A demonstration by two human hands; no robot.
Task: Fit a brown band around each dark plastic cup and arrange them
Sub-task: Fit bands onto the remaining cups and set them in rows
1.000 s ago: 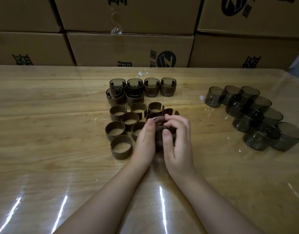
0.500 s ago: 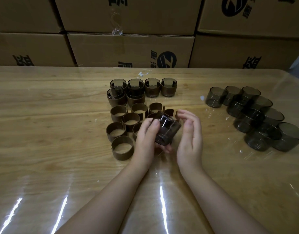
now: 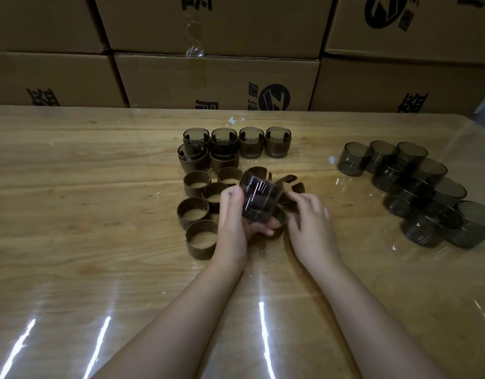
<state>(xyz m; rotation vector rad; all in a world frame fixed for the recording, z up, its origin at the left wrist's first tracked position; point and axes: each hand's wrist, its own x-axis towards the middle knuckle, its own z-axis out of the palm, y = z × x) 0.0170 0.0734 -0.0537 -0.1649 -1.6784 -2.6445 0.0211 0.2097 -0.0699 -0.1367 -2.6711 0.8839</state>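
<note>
My left hand [image 3: 233, 222] grips a bare dark plastic cup [image 3: 259, 198], lifted and tilted, thumb on its near side and fingers under it. My right hand [image 3: 309, 214] hovers just right of the cup with relaxed fingers and holds nothing. Its fingertips are close to a loose brown band [image 3: 292, 186]. Another brown band [image 3: 279, 224] lies on the table between my hands, partly hidden by my left fingers. Several loose brown bands [image 3: 201, 239] lie left of my left hand. Several banded cups [image 3: 250, 144] stand in two rows behind.
Several bare dark cups [image 3: 416, 192] are clustered on the right of the wooden table [image 3: 85, 187], which has a glossy clear cover. Stacked cardboard boxes [image 3: 216, 77] line the far edge.
My hands were closed together over the cup on the table. My left hand has lifted and tilted the cup, and my right hand has let go and moved right.
</note>
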